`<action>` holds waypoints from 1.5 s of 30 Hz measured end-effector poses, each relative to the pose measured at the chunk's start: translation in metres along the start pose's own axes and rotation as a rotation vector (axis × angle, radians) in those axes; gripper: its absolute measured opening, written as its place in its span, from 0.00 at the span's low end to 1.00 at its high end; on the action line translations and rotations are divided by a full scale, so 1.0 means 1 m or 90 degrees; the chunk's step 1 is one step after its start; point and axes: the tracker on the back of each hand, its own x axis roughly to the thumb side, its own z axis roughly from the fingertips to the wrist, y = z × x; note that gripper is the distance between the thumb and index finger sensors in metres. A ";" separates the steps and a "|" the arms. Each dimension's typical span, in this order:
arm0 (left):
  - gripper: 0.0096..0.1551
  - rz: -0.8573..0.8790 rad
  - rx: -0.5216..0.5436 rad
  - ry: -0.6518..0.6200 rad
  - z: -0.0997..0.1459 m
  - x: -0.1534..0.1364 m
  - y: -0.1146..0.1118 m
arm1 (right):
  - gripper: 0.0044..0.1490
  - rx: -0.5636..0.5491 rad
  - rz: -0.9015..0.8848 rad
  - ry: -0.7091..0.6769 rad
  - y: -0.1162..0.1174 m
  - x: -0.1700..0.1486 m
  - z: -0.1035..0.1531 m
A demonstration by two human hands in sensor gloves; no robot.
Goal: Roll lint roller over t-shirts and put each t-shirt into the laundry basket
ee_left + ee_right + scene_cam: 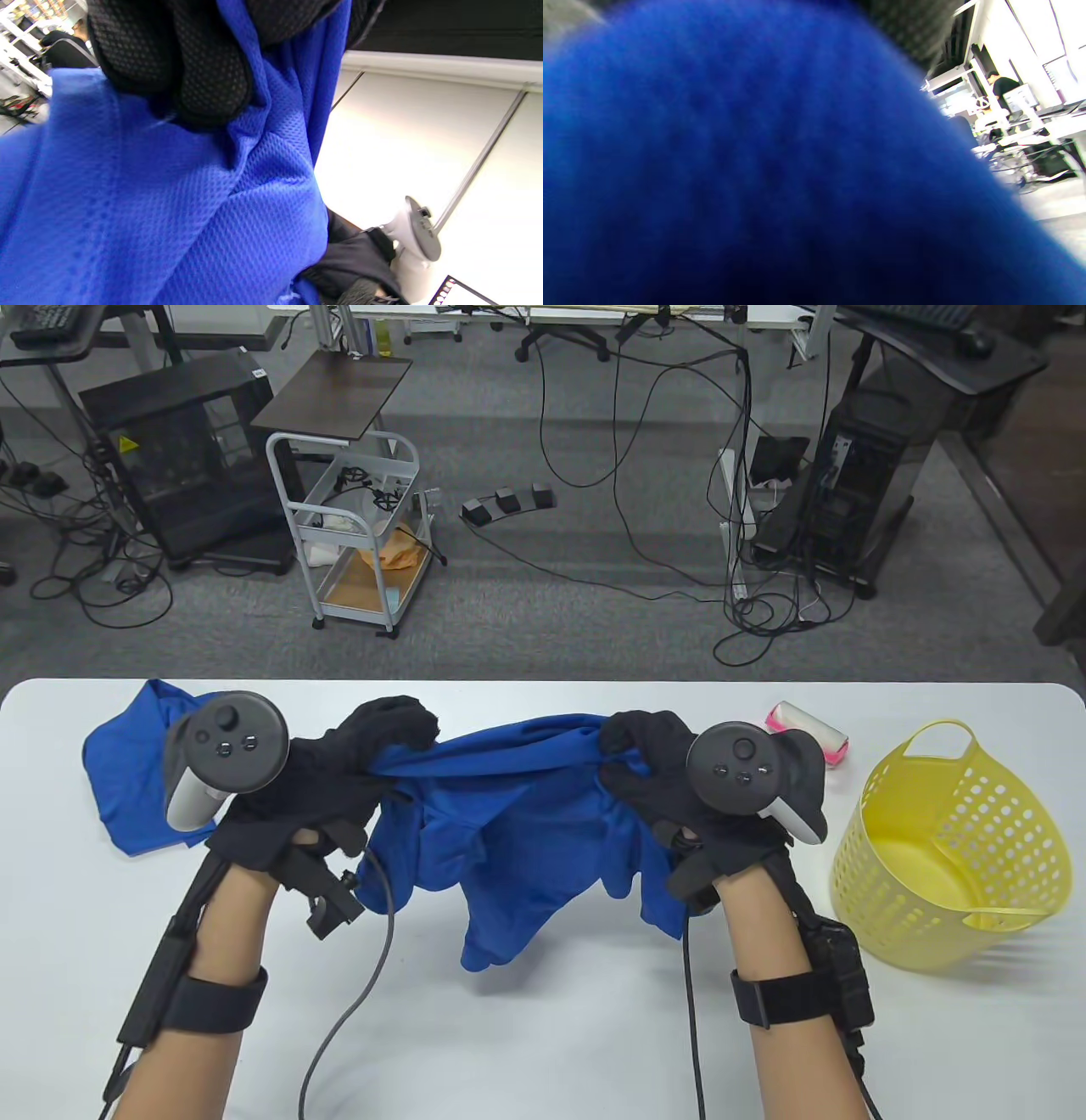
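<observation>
T-shirt, blue, hangs at the centre of the table view, above the white table. We see it stretched between both hands along its upper edge, with the rest draping downward in loose folds; its lowest corner ends at lower centre of the frame. In the left wrist view the fabric shows a fine mesh weave with a slight sheen. In the right wrist view the same cloth fills nearly the whole frame, blurred.

Left hand, gloved in black, clamps its curled fingers on the left end of the upper edge; the left wrist view shows gloved fingers pressed into bunched fabric at the top of the frame. Right hand grips the right end of the same edge, fingers curled round a gathered fold.

We note a second blue t-shirt lying crumpled on the table at centre left of the frame, partly behind the left hand's tracker. Lint roller, with a pink end and white roll, lies at centre right. Laundry basket, yellow and perforated, rests tilted at the right edge of the frame, near the roller but apart from it.
</observation>
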 end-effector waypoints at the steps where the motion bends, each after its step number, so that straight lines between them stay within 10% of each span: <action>1: 0.35 0.015 -0.018 -0.005 -0.001 0.001 -0.002 | 0.25 -0.004 -0.017 0.012 0.001 -0.002 0.000; 11: 0.26 -0.295 -0.021 0.037 -0.012 0.008 -0.027 | 0.21 -0.011 -0.109 0.001 -0.012 -0.001 0.001; 18: 0.69 -0.501 0.048 0.088 -0.015 0.002 -0.045 | 0.21 -0.044 -0.213 -0.060 -0.027 0.023 0.006; 21: 0.50 -0.583 0.111 0.122 -0.016 0.001 -0.048 | 0.21 -0.040 -0.230 -0.074 -0.030 0.029 0.006; 24: 0.27 -0.475 0.089 0.097 -0.013 -0.001 -0.041 | 0.25 -0.037 -0.134 -0.049 -0.030 0.025 0.007; 28: 0.24 -0.264 0.099 0.089 -0.012 0.008 -0.021 | 0.33 -0.057 0.024 -0.005 -0.011 0.018 0.008; 39: 0.24 -0.200 0.150 0.081 -0.012 0.037 -0.001 | 0.39 -0.118 0.035 0.088 -0.004 0.025 0.004; 45: 0.25 -0.116 0.157 0.057 -0.011 0.030 0.006 | 0.25 -0.190 0.063 0.116 -0.013 0.033 0.007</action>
